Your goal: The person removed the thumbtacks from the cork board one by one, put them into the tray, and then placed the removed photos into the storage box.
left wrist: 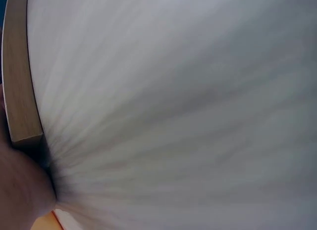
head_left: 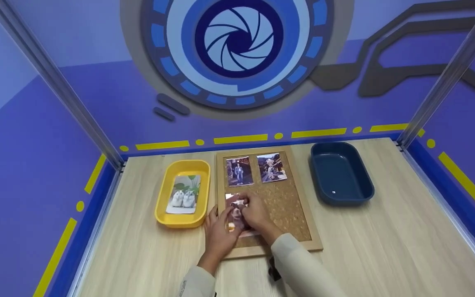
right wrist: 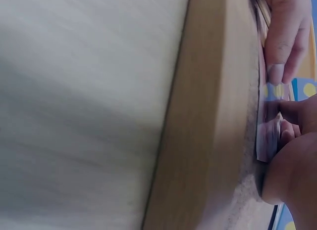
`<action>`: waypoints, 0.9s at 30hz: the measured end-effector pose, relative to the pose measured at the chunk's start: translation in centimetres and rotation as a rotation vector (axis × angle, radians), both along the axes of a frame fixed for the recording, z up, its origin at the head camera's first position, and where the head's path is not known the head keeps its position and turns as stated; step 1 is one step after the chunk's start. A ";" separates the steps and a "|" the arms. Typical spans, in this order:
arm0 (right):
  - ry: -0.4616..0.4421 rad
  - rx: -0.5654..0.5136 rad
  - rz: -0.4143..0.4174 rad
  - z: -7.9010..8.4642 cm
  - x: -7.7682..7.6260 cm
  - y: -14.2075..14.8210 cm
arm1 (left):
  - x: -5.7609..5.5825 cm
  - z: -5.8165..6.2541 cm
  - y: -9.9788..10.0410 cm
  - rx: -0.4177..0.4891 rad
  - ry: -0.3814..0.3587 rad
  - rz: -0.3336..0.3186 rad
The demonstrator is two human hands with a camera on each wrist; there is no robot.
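A photo print [head_left: 236, 206] lies on the lower left of a wood-framed cork board [head_left: 287, 214]. My left hand [head_left: 219, 236] rests across the board's left frame, thumb and fingertips touching the photo. From the right, my right hand [head_left: 256, 212] works on the same photo with bent fingers; whether it pinches some small thing is hidden. The right wrist view shows the left hand [right wrist: 286, 37] and right hand [right wrist: 297, 156] meeting over the glossy photo [right wrist: 267, 126]. Above it on the board are a photo of a standing person [head_left: 239, 171] and another photo [head_left: 271, 168].
Left of the board stands a yellow tray [head_left: 162, 206] with a photo of two white furry animals [head_left: 184, 196] inside. A dark blue tray [head_left: 346, 165] stands to the right, a small bright spot on its floor. Purple printed panels [head_left: 97, 103] border the pale wooden table [head_left: 369, 255].
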State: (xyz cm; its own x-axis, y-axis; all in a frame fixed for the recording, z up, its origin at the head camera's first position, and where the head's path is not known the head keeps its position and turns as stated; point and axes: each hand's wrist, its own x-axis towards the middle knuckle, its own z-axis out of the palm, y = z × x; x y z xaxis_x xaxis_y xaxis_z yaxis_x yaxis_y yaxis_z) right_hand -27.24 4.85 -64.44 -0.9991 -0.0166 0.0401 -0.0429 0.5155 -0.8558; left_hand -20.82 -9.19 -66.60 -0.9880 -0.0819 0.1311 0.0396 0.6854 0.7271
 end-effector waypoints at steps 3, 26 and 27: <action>-0.014 -0.008 -0.009 0.0 0.0 -0.1 | 0.0 0.0 0.0 0.002 -0.002 -0.001; -0.034 -0.038 -0.065 0.3 -0.5 -0.4 | 0.0 -0.1 -0.2 0.013 -0.007 0.001; -0.033 -0.030 -0.073 0.3 -0.4 -0.5 | 0.0 -0.1 -0.1 0.014 0.001 -0.002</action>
